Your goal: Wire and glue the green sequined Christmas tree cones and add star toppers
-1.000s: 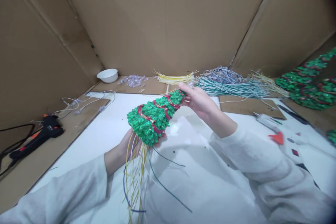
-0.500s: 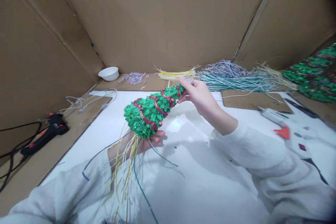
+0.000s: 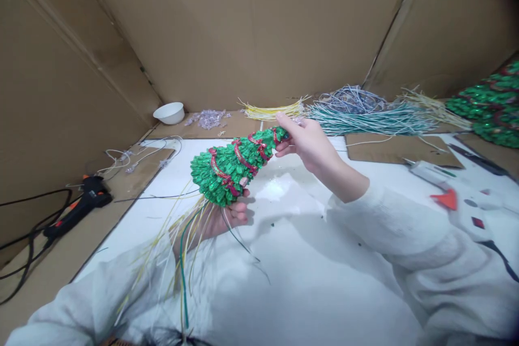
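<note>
A small glittery green Christmas tree [image 3: 227,167] with red garlands lies tilted between my hands, its tip toward the upper right. My right hand [image 3: 306,143] pinches it at the tip. Under its base is my left hand [image 3: 227,219], fingers curled against the lower end and partly hidden by it. Yellow, white and green wires [image 3: 184,248] trail out of the base, over my left wrist and sleeve.
At left lies a black glue gun [image 3: 77,208] with cords; at right, a white glue gun [image 3: 446,189] with an orange trigger. Along the back are a white bowl [image 3: 169,113], clear plastic pieces [image 3: 208,118], yellow wires [image 3: 275,110] and green wires [image 3: 365,120]. Another tree [image 3: 492,105] stands far right.
The tree has turned slightly in my hands, and its wires have swung left and toward me. Both hands keep their hold. The view has shifted a little.
</note>
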A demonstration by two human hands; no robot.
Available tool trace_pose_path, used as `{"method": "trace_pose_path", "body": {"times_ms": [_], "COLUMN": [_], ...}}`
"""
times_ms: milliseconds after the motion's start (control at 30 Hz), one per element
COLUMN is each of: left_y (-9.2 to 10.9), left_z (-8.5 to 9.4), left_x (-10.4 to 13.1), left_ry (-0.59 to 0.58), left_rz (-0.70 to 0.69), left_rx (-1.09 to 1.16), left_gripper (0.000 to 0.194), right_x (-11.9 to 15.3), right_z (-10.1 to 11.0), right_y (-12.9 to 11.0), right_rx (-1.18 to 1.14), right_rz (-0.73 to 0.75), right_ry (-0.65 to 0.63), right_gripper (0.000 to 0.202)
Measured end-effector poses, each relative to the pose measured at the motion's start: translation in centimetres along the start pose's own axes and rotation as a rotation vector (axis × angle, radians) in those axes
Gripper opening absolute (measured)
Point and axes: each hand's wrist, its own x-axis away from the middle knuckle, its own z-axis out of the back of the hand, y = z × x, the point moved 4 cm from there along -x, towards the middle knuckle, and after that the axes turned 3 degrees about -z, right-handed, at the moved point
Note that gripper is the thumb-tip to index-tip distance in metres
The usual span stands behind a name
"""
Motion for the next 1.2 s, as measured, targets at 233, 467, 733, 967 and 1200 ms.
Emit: {"method": "trace_pose_path", "body": {"times_ms": [233, 467, 733, 967, 1200], "left_y": [0.2, 0.6, 1.7, 1.5, 1.2], "left_z": [-0.5, -0.5, -1.0, -0.9, 0.3], "left_x": [-0.1, -0.6, -0.7, -0.6, -0.7], "left_ry": [0.073, 0.140, 0.204, 0.357, 0.389], "left_rz": [-0.006, -0.066, -0.176, -0.189, -0.362], "left_rx": [-0.032, -0.034, -0.064, -0.137, -0.302], "left_gripper": [0.041, 0.042, 0.039, 0.059, 0.070], "right_x": [0.0, -0.3, -0.7, -1.1, -0.9], "right_z": [0.0, 0.3, 0.5, 0.6, 0.4], "right_y": [-0.1, 0.3, 1.3, 2.8, 3.5], "right_rx": [-0.044, -0.060, -0.126, -0.166, -0.170], "right_rz": [-0.017, -0.060, -0.180, -0.215, -0.227], "right_ry": [-0.006, 0.007, -0.003, 0.039, 0.136], "right_gripper": [0.031, 0.026, 0.022, 0.027, 0.028]}}
